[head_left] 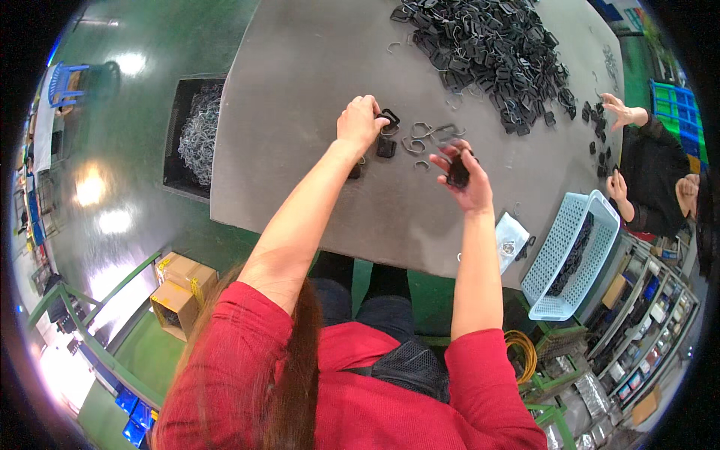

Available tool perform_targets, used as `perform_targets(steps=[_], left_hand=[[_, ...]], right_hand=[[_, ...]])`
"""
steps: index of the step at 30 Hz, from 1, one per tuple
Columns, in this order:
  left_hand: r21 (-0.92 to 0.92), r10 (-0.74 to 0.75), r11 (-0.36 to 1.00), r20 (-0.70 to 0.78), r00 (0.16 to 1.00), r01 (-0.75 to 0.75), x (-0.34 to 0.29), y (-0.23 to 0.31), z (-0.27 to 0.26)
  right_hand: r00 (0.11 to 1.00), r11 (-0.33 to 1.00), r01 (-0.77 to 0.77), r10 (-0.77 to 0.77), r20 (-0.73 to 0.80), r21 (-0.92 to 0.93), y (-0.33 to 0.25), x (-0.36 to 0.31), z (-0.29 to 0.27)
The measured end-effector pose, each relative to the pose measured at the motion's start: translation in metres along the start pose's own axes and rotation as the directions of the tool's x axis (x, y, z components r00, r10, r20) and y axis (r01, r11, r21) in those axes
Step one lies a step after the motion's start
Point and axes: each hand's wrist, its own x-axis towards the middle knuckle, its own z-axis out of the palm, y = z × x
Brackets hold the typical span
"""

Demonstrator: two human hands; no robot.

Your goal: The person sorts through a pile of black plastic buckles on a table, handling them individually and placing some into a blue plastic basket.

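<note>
My left hand (pixel 360 120) is over the grey table, its fingers closed at the edge of a black plastic buckle (pixel 388 118). Just below that, another black buckle (pixel 386 147) lies flat. My right hand (pixel 471 184) is raised with curled fingers around several black plastic buckles (pixel 457 172) in the palm. A smeared, dark looped piece (pixel 448 130) shows beyond its fingertips; I cannot tell whether the fingers touch it. Between my hands lie several bent metal wire hooks (pixel 414 144). Partly behind my left forearm is one more black piece (pixel 355 172).
A large heap of black buckles (pixel 495 60) covers the table's far side. A light blue basket (pixel 541 289) stands at the near right, beside a clear bag (pixel 510 240). Another person's hand (pixel 622 112) works at the right edge. A dark crate (pixel 178 154) of metal hooks stands left of the table.
</note>
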Motion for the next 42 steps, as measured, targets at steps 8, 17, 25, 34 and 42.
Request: perform_targets(steps=[8,17,25,34,42], left_hand=[[-0.727,0.066,0.480,0.589,0.805,0.492,-0.020,-0.034,-0.076],[-0.883,0.023,-0.013,0.469,0.883,0.469,-0.063,-0.073,-0.088],[-0.427,-0.328,0.839,0.099,0.940,0.337,-0.088,-0.075,-0.076],[0.137,-0.163,0.958,-0.466,0.870,0.253,-0.009,-0.101,-0.071],[-0.117,-0.176,0.977,0.042,0.984,0.179,-0.028,-0.110,-0.084]], right_hand=[[0.990,0.834,0.010,-0.085,-0.111,-0.551,0.028,0.067,0.008],[0.987,-0.397,-0.139,-0.126,-0.096,-0.907,0.026,0.066,0.069],[0.978,-0.218,0.015,-0.198,0.059,-0.976,0.044,0.045,0.040],[0.949,-0.217,0.069,-0.286,0.131,-0.974,0.067,0.062,0.051],[0.953,-0.164,0.090,-0.272,0.133,-0.982,0.076,0.048,0.049]])
